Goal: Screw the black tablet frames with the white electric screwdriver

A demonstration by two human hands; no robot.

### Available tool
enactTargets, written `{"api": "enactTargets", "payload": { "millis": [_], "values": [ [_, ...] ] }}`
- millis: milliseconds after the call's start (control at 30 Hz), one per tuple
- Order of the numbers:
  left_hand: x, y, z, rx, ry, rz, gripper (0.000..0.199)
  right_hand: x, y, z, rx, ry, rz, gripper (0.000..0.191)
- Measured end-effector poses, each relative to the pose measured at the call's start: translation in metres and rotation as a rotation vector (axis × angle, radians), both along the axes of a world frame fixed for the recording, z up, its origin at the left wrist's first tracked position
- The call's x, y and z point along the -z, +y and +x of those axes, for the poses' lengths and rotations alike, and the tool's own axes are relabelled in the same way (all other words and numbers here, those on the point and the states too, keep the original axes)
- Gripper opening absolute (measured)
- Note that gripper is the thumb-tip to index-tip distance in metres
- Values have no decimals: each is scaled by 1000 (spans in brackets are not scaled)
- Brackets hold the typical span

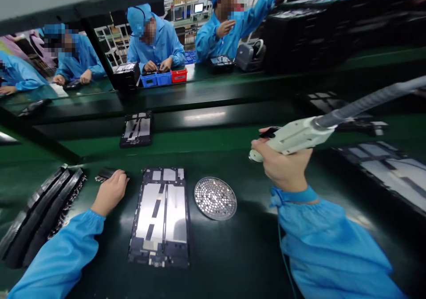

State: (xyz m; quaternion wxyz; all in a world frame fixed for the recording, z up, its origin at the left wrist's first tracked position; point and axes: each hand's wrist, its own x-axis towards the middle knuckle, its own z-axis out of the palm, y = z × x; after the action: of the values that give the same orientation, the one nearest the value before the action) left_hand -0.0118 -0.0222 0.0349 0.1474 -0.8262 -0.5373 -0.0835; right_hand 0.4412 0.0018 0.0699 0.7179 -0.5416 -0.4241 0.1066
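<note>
My left hand (110,192) is closed, fingers together, on a small black part (105,173) with a fringed edge, partly hidden under the fingers. Left of it lie several long rows of stacked black strips (43,214). Between my hands an opened tablet housing (175,214), silver inside with a black frame, lies flat on the green bench. Beside its right edge sits a round metal tray (216,197) of small shiny pieces. My right hand (286,168) grips a pale green hand tool (296,135) with a grey ribbed hose, raised above the bench.
Another opened tablet (136,129) lies farther back, and more tablets (392,166) are at the right. Blue bins (156,79) and a red bin (179,76) stand on the far bench, where several co-workers in blue sit. A dark post (40,135) slants at the left.
</note>
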Motion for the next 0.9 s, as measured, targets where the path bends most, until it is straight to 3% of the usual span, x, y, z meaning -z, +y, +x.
{"api": "enactTargets", "payload": {
  "millis": [333, 500, 600, 667, 800, 900],
  "values": [
    [-2, 1, 1, -19, -143, -67, 31, -3, -4, -2, -31, -14, 22, 16],
    [-21, 0, 8, -28, -345, -71, 33, -5, -4, -2, -27, -15, 6, 15],
    [-33, 3, 35, -7, -476, -121, 31, -5, -5, -3, -44, -9, -6, 17],
    [-32, 10, 63, 42, -549, -193, 28, -4, -5, -4, -59, -3, -13, 17],
    [-11, 31, 118, 166, -658, -299, 24, -2, -5, -4, -89, 0, -23, 19],
    [4, 45, 142, 274, -679, -315, 20, -1, -5, -5, -104, 17, -21, 20]
  ]
}}
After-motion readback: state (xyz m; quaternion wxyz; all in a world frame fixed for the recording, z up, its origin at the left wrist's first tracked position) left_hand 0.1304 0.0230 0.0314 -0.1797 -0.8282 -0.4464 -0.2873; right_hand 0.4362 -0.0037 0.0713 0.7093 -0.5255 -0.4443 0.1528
